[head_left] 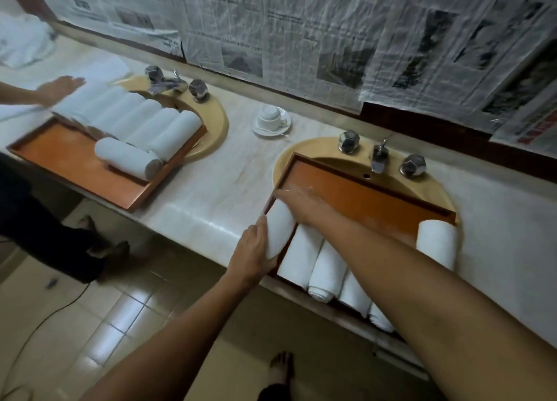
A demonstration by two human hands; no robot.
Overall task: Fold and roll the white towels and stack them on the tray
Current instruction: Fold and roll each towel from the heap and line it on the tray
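Observation:
An orange wooden tray (370, 201) lies over the right sink. A row of rolled white towels (325, 268) lies along its near edge, and one more roll (437, 244) lies apart at the tray's right end. My left hand (253, 250) grips the near end of the leftmost rolled towel (278, 232) at the tray's left corner. My right hand (304, 203) lies over that roll's far end, fingers stretched flat, palm down. My right forearm crosses over the row and hides part of it.
A second orange tray (60, 159) with several rolled towels sits over the left sink, where another person's hand (58, 88) reaches. A cup and saucer (271, 120) stand on the marble counter between the sinks. Taps (379, 156) stand behind my tray. Newspaper covers the wall.

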